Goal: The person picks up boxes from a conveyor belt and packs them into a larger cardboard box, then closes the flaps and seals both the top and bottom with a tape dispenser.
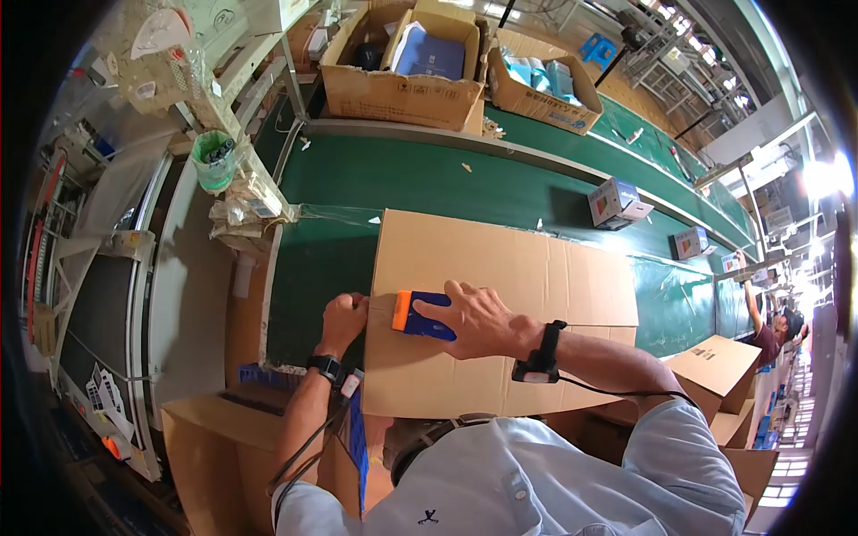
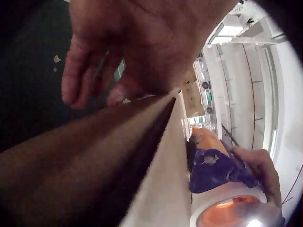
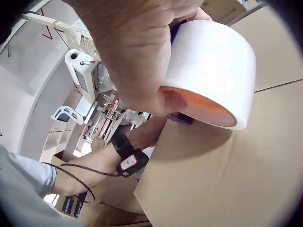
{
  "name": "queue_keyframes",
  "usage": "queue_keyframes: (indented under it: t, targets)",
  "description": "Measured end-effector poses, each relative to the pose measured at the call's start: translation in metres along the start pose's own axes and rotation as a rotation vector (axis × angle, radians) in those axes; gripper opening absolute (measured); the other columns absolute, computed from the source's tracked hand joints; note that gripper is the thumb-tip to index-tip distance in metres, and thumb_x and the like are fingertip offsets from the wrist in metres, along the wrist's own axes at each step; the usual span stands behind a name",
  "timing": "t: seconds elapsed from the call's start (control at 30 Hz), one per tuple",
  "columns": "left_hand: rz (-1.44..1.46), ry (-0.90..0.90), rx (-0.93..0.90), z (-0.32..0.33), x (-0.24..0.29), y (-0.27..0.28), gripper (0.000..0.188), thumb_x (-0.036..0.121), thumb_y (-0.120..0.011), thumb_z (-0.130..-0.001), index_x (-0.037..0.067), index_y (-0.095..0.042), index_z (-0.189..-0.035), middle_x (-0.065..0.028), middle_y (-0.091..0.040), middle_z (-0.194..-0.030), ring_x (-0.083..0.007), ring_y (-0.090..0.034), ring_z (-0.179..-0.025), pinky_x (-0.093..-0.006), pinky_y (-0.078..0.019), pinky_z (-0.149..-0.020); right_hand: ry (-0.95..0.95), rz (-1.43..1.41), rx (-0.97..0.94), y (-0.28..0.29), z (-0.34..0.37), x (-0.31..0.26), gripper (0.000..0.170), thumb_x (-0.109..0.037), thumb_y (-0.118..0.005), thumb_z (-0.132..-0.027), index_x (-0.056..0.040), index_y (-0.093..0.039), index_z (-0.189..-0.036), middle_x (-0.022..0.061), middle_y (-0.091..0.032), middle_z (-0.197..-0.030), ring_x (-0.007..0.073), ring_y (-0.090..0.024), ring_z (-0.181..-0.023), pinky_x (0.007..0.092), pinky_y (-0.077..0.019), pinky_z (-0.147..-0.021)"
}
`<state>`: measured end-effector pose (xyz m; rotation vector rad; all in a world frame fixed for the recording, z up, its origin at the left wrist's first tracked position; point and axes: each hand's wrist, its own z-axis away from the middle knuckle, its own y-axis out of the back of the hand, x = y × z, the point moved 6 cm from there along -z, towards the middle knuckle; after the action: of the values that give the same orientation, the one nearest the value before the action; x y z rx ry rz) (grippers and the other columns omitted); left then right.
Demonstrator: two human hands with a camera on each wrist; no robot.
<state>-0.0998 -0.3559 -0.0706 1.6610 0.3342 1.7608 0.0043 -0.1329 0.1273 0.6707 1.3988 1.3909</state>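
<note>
A large cardboard box [image 1: 500,259] lies on the green work surface, its closed flaps facing up with a seam across them. My right hand [image 1: 478,320] grips a blue and orange tape dispenser [image 1: 420,313] over the seam near the box's left edge. In the right wrist view, a wide roll of clear tape [image 3: 218,66] sits on the dispenser, the thumb inside its orange core. My left hand [image 1: 342,323] is at the left edge by the seam. The left wrist view shows its loosely bent fingers [image 2: 73,80] beside the box's side wall.
Beyond the box runs a green conveyor [image 1: 402,174] with small printed boxes [image 1: 617,204] at its right. Open cartons [image 1: 402,98] stand at the back. An open cardboard box [image 1: 214,447] is at the lower left, and more cartons [image 1: 710,371] are at the right.
</note>
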Motion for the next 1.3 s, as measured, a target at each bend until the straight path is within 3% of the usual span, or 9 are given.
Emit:
queue_keyframes:
  t: [0.1, 0.23, 0.4, 0.5, 0.7, 0.93, 1.13, 1.23, 1.3]
  targets:
    - [-0.274, -0.287, 0.182, 0.006, -0.01, 0.004, 0.031, 0.031, -0.067, -0.096, 0.002, -0.078, -0.095, -0.0212, -0.075, -0.086, -0.0401, -0.074, -0.087, -0.0456, -0.0572, -0.074, 0.0, -0.016, -0.062, 0.002, -0.002, 0.0, 0.071, -0.029, -0.08, -0.081, -0.0273, -0.06, -0.15, 0.0203, -0.056, -0.108, 0.0392, -0.068, -0.097, 0.0517, -0.0556, -0.077]
    - [0.209, 0.119, -0.04, 0.021, 0.046, 0.025, 0.036, 0.033, -0.064, -0.1, -0.003, -0.071, -0.105, -0.0256, -0.069, -0.089, -0.0396, -0.071, -0.082, -0.0464, -0.0532, -0.073, 0.053, -0.06, -0.036, 0.005, -0.006, -0.001, 0.073, -0.03, -0.081, -0.08, -0.0282, -0.06, -0.15, 0.0231, -0.06, -0.11, 0.0405, -0.069, -0.095, 0.0522, -0.0561, -0.076]
    - [0.321, -0.154, -0.13, 0.019, 0.053, -0.022, 0.04, 0.036, -0.049, -0.111, -0.001, -0.066, -0.106, -0.0208, -0.067, -0.095, -0.029, -0.064, -0.084, -0.0458, -0.0511, -0.075, 0.068, -0.168, -0.006, -0.006, -0.009, 0.002, 0.07, -0.026, -0.083, -0.073, -0.0226, -0.065, -0.14, 0.0217, -0.064, -0.108, 0.039, -0.068, -0.094, 0.0507, -0.0559, -0.077]
    - [0.356, -0.021, -0.207, 0.002, 0.014, -0.029, 0.045, 0.038, -0.042, -0.114, -0.002, -0.062, -0.109, -0.0162, -0.066, -0.096, -0.0291, -0.063, -0.087, -0.0464, -0.0513, -0.079, 0.112, -0.124, 0.058, -0.013, -0.011, 0.002, 0.06, -0.028, -0.082, -0.072, -0.0138, -0.068, -0.129, 0.0225, -0.065, -0.108, 0.0372, -0.068, -0.097, 0.0481, -0.0547, -0.077]
    - [0.142, -0.009, -0.191, 0.01, 0.039, -0.003, 0.059, 0.044, -0.035, -0.117, -0.005, -0.052, -0.143, -0.0306, -0.061, -0.137, -0.0446, -0.061, -0.123, -0.0472, -0.0476, -0.103, 0.222, -0.082, 0.088, -0.021, 0.003, 0.015, 0.062, -0.034, -0.082, -0.069, -0.0124, -0.071, -0.127, 0.0201, -0.065, -0.104, 0.0345, -0.068, -0.093, 0.0445, -0.0539, -0.076]
    - [-0.12, 0.024, -0.108, 0.004, 0.027, 0.01, 0.066, 0.045, -0.03, -0.117, 0.0, -0.031, -0.166, -0.0259, -0.041, -0.166, -0.0427, -0.045, -0.15, -0.0416, -0.0369, -0.122, 0.2, -0.197, -0.091, 0.006, 0.202, 0.174, 0.084, -0.025, -0.084, -0.073, -0.0305, -0.056, -0.152, 0.013, -0.062, -0.097, 0.0359, -0.067, -0.087, 0.0506, -0.0549, -0.073]
    - [-0.975, 0.165, 0.037, 0.02, 0.094, 0.013, 0.064, 0.04, -0.033, -0.116, 0.015, -0.019, -0.173, -0.0108, -0.022, -0.179, -0.0371, -0.02, -0.164, -0.0636, -0.0208, -0.126, -0.078, 0.076, -0.221, 0.031, 0.415, 0.329, 0.092, -0.028, -0.088, -0.072, -0.0396, -0.052, -0.156, 0.0104, -0.053, -0.101, 0.0311, -0.06, -0.09, 0.0458, -0.0531, -0.075]
    - [-0.977, -0.142, 0.142, 0.023, 0.09, -0.038, 0.079, 0.039, -0.051, -0.109, 0.014, -0.013, -0.173, -0.0129, -0.012, -0.181, -0.0408, -0.009, -0.166, -0.0717, -0.0112, -0.125, -0.077, 0.054, -0.149, 0.019, 0.443, 0.36, 0.089, -0.027, -0.086, -0.073, -0.0401, -0.053, -0.154, 0.0101, -0.051, -0.098, 0.0306, -0.06, -0.088, 0.0452, -0.0532, -0.073]
    - [-0.83, -0.5, -0.108, 0.063, 0.204, -0.126, 0.1, 0.04, -0.072, -0.095, 0.01, -0.016, -0.172, -0.0187, -0.016, -0.178, -0.0459, -0.011, -0.164, -0.0702, -0.0115, -0.126, -0.059, 0.022, -0.109, 0.008, 0.446, 0.369, 0.085, -0.026, -0.084, -0.075, -0.0399, -0.054, -0.153, 0.0104, -0.052, -0.098, 0.0307, -0.061, -0.089, 0.0455, -0.0531, -0.072]
